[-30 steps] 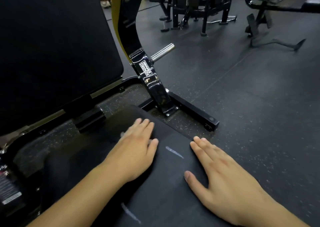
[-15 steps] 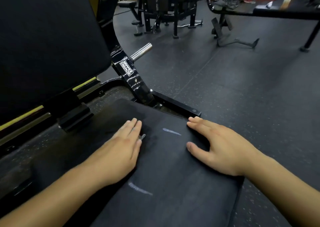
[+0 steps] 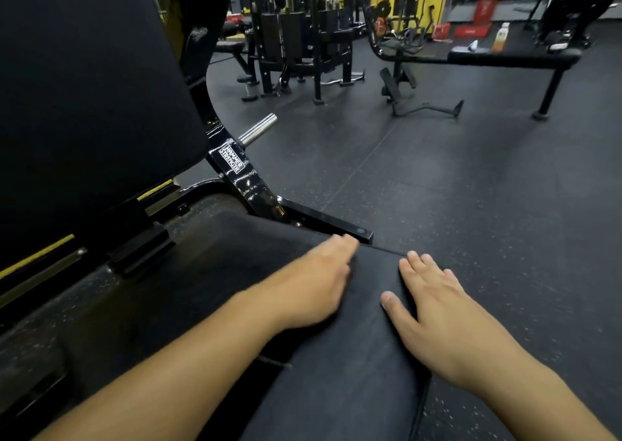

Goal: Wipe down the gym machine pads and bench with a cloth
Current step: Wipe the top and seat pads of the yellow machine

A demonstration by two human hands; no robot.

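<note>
Both hands lie flat on the black seat pad (image 3: 336, 356) of the gym machine, palms down. The left hand (image 3: 313, 282) has slid forward and to the right since half a second ago; it is blurred, and its fingers (image 3: 343, 242) now reach the far edge of the pad, just beside the end of the black frame bar (image 3: 330, 222). The fingers look straight and together, with nothing held that can be seen. The right hand (image 3: 437, 309) has drawn back a little from the far edge and sits at the pad's right side, fingers straight and slightly spread, thumb out to the left, pressing on the pad and holding nothing.

The two hands are closer together than before. The pale streak that showed between them on the pad earlier can no longer be made out. No cloth can be told apart under either hand.

The view has tipped up: more of the room shows now, with the back pad (image 3: 87, 97) upright at the left, the chrome peg (image 3: 257, 129) on the frame, and a long bench (image 3: 515, 58) across the dark rubber floor (image 3: 471, 188) carrying a bottle (image 3: 500, 38).
</note>
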